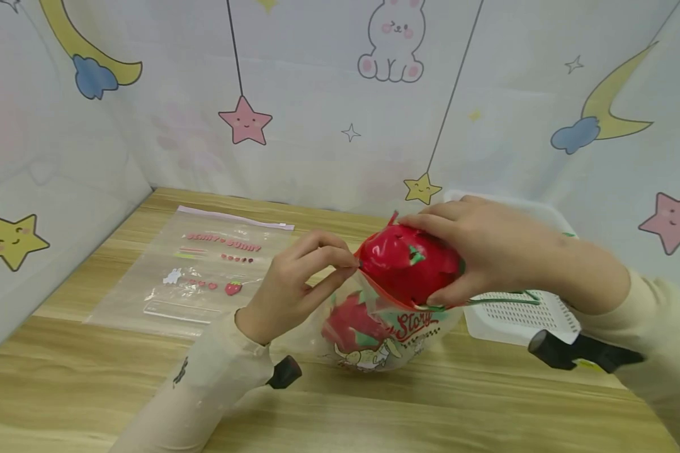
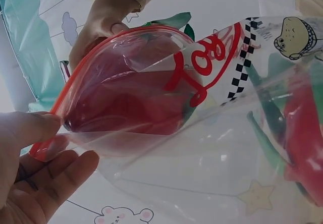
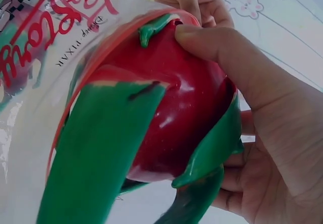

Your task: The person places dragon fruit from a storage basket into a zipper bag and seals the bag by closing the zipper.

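My right hand point(image 1: 481, 245) grips a shiny red dragon fruit point(image 1: 405, 258) with green scales, likely artificial, at the mouth of a clear zip bag point(image 1: 425, 340). Part of that fruit shows inside the red-edged opening in the left wrist view, with the bag's film in front of it. Thumb and fingers of my left hand point(image 1: 303, 283) pinch one corner of the red edge point(image 2: 43, 146). Lower in the bag lies another red and green dragon fruit point(image 1: 351, 324). Red "Story" lettering and cartoon figures are printed on the film.
A flat clear bag point(image 1: 158, 277) with a pink slider top and bunny print lies on the wooden table point(image 1: 374, 415) at the left. A white perforated basket point(image 1: 515, 321) stands behind my right arm, with green strips at it. Printed cloth walls point(image 1: 317, 69) enclose the table.
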